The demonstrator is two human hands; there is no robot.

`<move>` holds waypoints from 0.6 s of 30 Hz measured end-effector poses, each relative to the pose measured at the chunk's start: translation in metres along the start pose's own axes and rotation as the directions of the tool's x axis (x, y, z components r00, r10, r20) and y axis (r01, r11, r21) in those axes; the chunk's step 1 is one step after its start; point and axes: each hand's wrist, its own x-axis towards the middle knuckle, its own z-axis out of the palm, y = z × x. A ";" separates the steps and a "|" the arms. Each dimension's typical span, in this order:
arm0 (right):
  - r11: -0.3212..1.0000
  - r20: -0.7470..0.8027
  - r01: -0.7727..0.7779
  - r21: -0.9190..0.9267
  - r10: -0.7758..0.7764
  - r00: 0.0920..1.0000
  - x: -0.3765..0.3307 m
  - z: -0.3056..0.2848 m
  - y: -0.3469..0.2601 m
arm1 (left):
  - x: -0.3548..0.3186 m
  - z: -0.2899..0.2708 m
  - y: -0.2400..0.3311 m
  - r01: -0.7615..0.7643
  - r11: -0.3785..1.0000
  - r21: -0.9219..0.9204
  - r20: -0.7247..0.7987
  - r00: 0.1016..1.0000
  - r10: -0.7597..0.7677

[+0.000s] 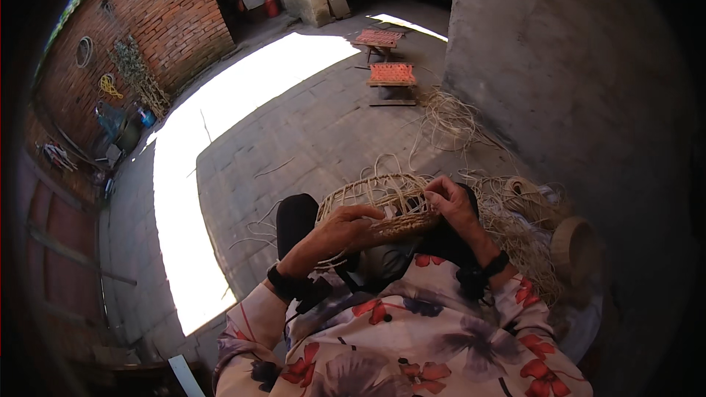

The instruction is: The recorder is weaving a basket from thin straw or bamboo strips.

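A partly woven basket (375, 192) of straw-coloured cord rests on my lap between my knees, its open lattice side facing up and away. My left hand (344, 231) grips the basket's near left edge, fingers reaching over and into it. At the right edge my right hand (453, 204) has thumb and fingers pinched together on the weave; whether a single strand is between them is too small to make out. Loose cord ends stick out around the basket. Dark bands circle both wrists.
To my right lies a heap of loose cord (515, 213) beside a round pale-brown container (573, 248). A tangle of cord (450, 119) sits on the paved floor near the grey wall (573, 66). Ahead stand two low stools with red woven seats (391, 73). A brick wall (158, 11) runs at left.
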 end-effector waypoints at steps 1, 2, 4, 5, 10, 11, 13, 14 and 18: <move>0.997 -0.024 0.015 0.079 -0.014 1.000 -0.002 -0.003 -0.006 | -0.008 -0.009 -0.006 -0.012 0.996 -0.087 -0.007 1.000 0.011; 0.987 -0.044 0.027 0.161 -0.020 0.999 -0.005 -0.002 -0.008 | -0.018 -0.016 -0.013 -0.018 0.984 -0.176 -0.017 1.000 0.015; 0.993 -0.026 0.060 0.099 -0.058 0.998 -0.004 -0.001 -0.002 | -0.029 -0.024 -0.024 -0.031 0.997 -0.067 -0.029 0.999 0.029; 0.996 -0.030 0.092 0.014 -0.092 0.995 -0.003 -0.002 -0.005 | -0.034 -0.030 -0.031 -0.029 1.000 0.010 -0.068 0.997 0.029; 0.964 0.108 0.258 0.067 -0.264 0.959 -0.001 0.019 -0.087 | -0.077 -0.030 0.038 -0.166 0.977 -0.134 -0.068 0.985 0.158; 0.925 0.210 0.375 0.061 -0.379 0.901 -0.002 0.033 -0.109 | -0.080 -0.022 0.052 -0.256 0.944 -0.210 -0.025 0.966 0.256; 0.913 0.323 0.360 0.191 -0.405 0.855 -0.012 0.070 -0.133 | -0.074 -0.006 0.064 -0.363 0.895 -0.258 -0.048 0.930 0.363; 0.892 0.428 0.326 0.313 -0.439 0.790 -0.018 0.080 -0.138 | -0.070 0.001 0.069 -0.467 0.831 -0.302 -0.079 0.881 0.466; 0.824 0.461 -0.101 0.558 -0.207 0.863 -0.032 0.071 -0.122 | -0.049 0.007 0.057 -0.503 0.803 -0.319 -0.207 0.864 0.459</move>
